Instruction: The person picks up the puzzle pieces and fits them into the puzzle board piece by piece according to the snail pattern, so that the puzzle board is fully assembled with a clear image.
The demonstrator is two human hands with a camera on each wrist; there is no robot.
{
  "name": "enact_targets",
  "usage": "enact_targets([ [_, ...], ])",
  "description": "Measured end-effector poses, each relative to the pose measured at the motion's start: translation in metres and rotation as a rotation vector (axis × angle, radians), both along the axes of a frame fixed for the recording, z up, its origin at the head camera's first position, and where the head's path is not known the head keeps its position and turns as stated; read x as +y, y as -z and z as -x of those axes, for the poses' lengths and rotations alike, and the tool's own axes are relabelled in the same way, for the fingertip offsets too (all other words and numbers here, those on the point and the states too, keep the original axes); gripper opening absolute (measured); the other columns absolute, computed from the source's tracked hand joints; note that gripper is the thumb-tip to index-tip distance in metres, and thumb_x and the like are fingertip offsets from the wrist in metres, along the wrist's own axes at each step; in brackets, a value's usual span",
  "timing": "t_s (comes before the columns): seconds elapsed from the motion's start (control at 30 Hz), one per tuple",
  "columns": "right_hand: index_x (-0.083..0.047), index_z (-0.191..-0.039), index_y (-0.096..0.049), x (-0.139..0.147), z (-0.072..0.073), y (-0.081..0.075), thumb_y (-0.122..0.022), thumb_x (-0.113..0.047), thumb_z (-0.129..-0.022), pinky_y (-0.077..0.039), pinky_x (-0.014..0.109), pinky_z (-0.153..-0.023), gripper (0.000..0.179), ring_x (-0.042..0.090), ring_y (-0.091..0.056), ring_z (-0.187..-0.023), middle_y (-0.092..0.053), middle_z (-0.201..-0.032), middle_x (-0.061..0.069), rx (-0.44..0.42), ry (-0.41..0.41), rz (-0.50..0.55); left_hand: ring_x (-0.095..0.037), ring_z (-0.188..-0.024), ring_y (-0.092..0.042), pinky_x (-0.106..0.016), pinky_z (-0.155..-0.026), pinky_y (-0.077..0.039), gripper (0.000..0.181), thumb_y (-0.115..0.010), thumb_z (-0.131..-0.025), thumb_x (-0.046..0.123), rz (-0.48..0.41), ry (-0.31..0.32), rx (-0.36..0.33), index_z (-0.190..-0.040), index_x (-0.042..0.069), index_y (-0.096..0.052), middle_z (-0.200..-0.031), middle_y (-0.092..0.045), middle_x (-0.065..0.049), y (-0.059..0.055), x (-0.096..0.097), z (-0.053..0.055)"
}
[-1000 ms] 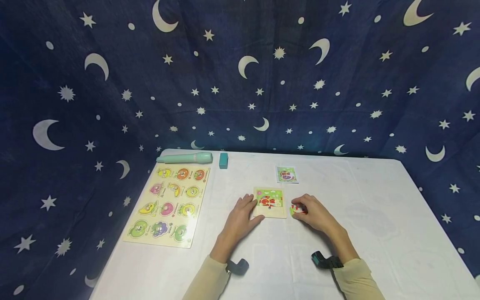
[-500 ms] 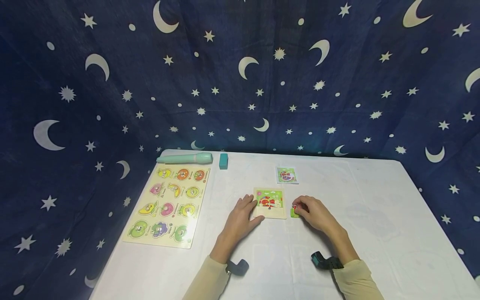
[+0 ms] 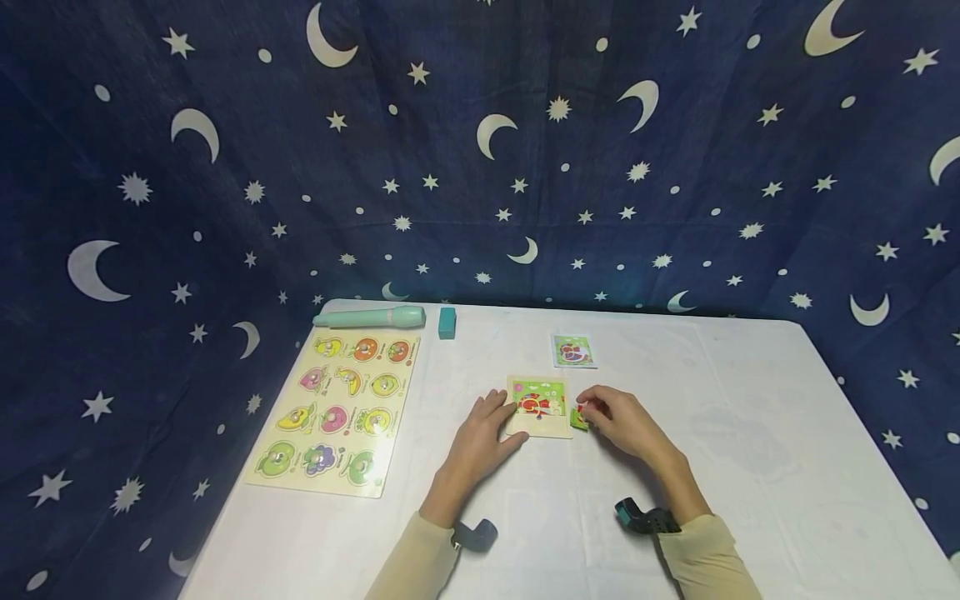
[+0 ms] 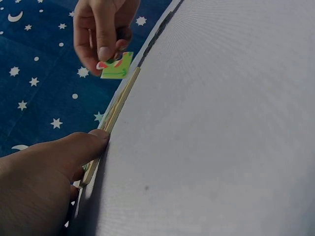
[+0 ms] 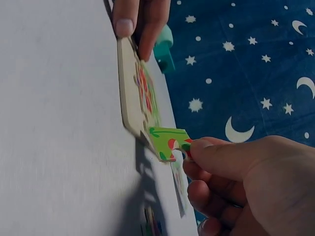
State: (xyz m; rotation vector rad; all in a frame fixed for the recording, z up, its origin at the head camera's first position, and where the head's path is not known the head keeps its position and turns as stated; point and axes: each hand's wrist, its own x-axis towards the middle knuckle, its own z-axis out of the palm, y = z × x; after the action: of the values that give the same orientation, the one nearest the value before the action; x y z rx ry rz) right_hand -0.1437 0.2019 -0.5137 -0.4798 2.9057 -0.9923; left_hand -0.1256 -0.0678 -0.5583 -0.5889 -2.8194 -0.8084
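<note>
A small wooden jigsaw tray (image 3: 551, 429) lies flat on the white table, with a green and red picture partly filled in and a bare wooden strip along its near side. My left hand (image 3: 480, 442) rests at its left side, fingers straight along the left edge and thumb at the near left corner. Just right of the tray, my right hand (image 3: 626, 423) pinches a green and red jigsaw piece (image 5: 167, 142) between thumb and fingers. In the right wrist view the piece is tilted and overlaps the tray's corner. A matching picture card (image 3: 574, 351) lies behind the tray.
A large fruit puzzle board (image 3: 333, 408) lies on the left. Beyond it are a pale green stick-like object (image 3: 371, 317) and a teal block (image 3: 447, 322). A dark blue star-patterned cloth (image 3: 480, 167) hangs behind the white table (image 3: 750, 433).
My right hand has turned the jigsaw piece and brought it slightly left, closer to the tray. My left hand stays at the tray's left side.
</note>
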Motion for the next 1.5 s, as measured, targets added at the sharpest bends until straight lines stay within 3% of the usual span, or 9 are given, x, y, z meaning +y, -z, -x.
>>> enact_targets([
  [0.57, -0.012, -0.109, -0.069, -0.041, 0.009, 0.007, -0.069, -0.014, -0.094, -0.046, 0.022, -0.065, 0.016, 0.006, -0.051, -0.072, -0.061, -0.081, -0.009, 0.04, -0.064, 0.08, -0.027, -0.142, -0.049, -0.04, -0.124, -0.035, 0.054, -0.071, -0.09, 0.046, 0.009, 0.008, 0.02, -0.13, 0.008, -0.066, -0.145, -0.058, -0.012, 0.0, 0.0, 0.001],
  [0.9, -0.014, -0.111, -0.07, -0.059, 0.012, 0.014, -0.07, -0.015, -0.094, -0.047, 0.022, -0.068, 0.017, 0.008, -0.052, -0.076, -0.065, -0.088, -0.007, 0.007, -0.066, 0.081, -0.027, -0.142, -0.048, -0.04, -0.123, -0.035, 0.056, -0.071, -0.09, 0.046, 0.02, 0.006, 0.016, -0.131, 0.009, -0.065, -0.146, -0.058, -0.011, 0.001, -0.001, 0.001],
  [1.5, -0.014, -0.108, -0.07, -0.08, 0.014, 0.022, -0.068, -0.015, -0.095, -0.045, 0.023, -0.068, 0.013, 0.007, -0.052, -0.075, -0.061, -0.085, -0.008, -0.007, -0.074, 0.081, -0.027, -0.141, -0.05, -0.041, -0.122, -0.037, 0.057, -0.073, -0.089, 0.045, 0.02, 0.008, 0.042, -0.131, 0.006, -0.065, -0.145, -0.058, -0.013, 0.001, -0.001, 0.003],
])
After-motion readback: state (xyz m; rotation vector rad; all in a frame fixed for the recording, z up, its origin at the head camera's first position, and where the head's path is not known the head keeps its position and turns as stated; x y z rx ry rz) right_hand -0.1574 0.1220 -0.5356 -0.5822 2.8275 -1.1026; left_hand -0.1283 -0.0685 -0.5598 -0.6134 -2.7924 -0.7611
